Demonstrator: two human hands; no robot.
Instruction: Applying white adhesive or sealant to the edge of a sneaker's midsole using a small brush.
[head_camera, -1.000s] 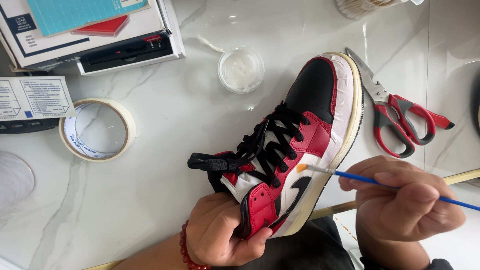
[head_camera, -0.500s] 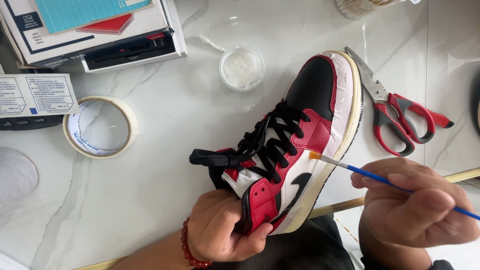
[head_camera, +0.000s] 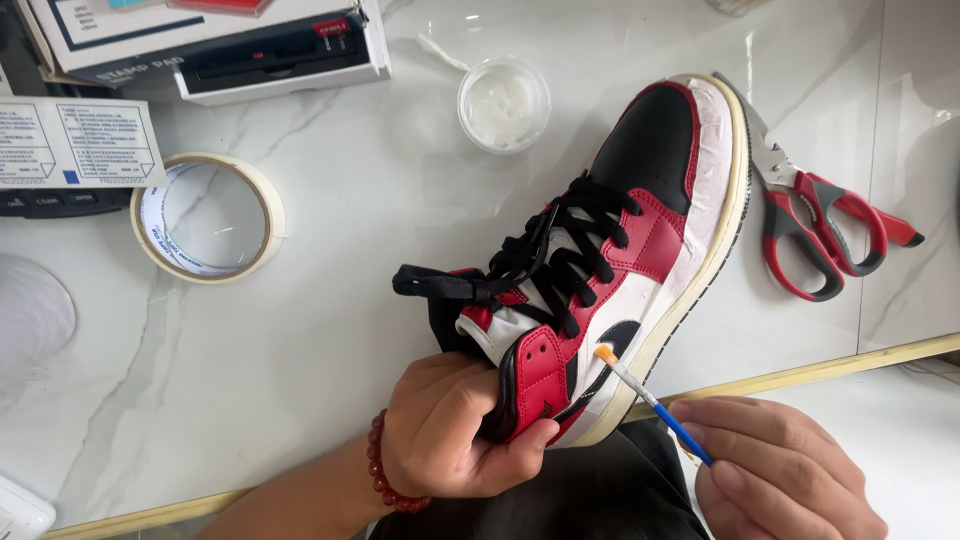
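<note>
The red, black and white high-top shoe (head_camera: 610, 270) at centre frame is gripped at the heel by the left hand (head_camera: 455, 425). The thin blue paintbrush (head_camera: 650, 400) is pinched in the right hand (head_camera: 780, 475) at lower right. Paint could be smeared on the black patch if the shoe is wobbled.

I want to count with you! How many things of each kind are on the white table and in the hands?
Shoe: 1
Brush: 1
Scissors: 1
Tape roll: 1
Clear tub: 1
Boxes: 2
Total: 7
The left hand holds the shoe's heel; the right hand holds the brush.
</note>
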